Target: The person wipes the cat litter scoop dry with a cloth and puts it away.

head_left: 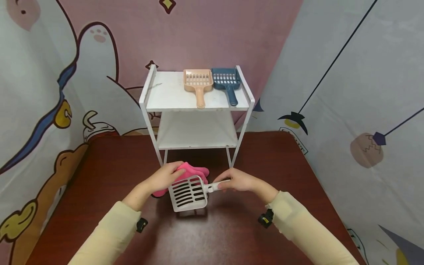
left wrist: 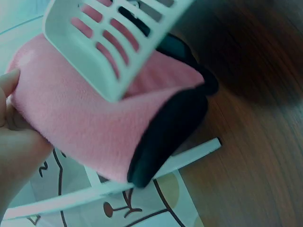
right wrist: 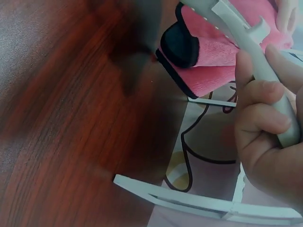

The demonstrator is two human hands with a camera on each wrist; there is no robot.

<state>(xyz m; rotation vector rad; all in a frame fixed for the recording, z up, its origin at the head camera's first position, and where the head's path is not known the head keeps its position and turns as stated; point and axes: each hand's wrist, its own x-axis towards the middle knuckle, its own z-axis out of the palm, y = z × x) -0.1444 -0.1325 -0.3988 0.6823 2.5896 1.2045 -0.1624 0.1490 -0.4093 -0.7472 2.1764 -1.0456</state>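
My right hand (head_left: 236, 179) grips the handle of a white slotted litter scoop (head_left: 208, 188), which is held above the table with its head pointing left. In the right wrist view, fingers and thumb wrap around the pale handle (right wrist: 259, 57). My left hand (head_left: 164, 179) holds a pink cloth (head_left: 195, 171) with dark edging, bunched behind and under the scoop's head. Seen from the left wrist, the cloth (left wrist: 94, 118) is folded over, and a corner of the scoop's head (left wrist: 78, 61) lies against it. Part of the left hand's grip is hidden by the cloth.
A white two-tier shelf (head_left: 197, 141) stands at the back of the brown table (head_left: 265, 158). On its top lie a beige scoop (head_left: 199, 90) and a dark blue scoop (head_left: 230, 90), side by side. Cartoon-printed fabric (head_left: 215, 33) hangs behind and along both sides.
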